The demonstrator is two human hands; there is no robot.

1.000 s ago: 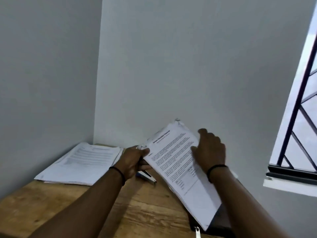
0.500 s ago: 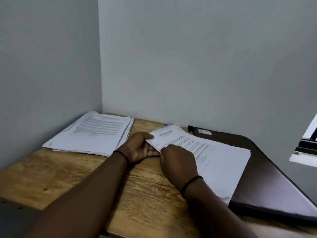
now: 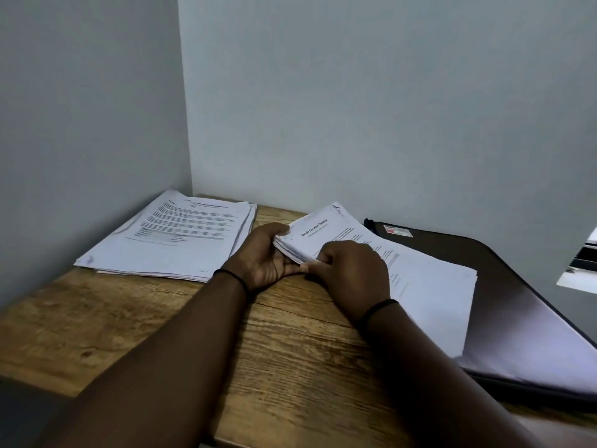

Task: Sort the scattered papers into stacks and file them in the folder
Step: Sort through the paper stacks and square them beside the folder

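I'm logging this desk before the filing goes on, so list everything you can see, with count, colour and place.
Paper stack by the corner: one, white with printed text, far left of the desk, lying flat against the left wall.
Paper stack in the hands: one, white, top sheet printed, centre right, its right part lying over the folder.
Folder: one, dark brown, closed, right side of the desk, with a small label near its far corner.
Desk: one, light brown wood, set into the corner.
Walls: two, grey-white, meeting at the corner.
Window ledge: partly in view, white, far right edge.
Left hand: grip on the stack's near-left corner, black wristband.
Right hand: fingers on the same corner's edge, black wristband.
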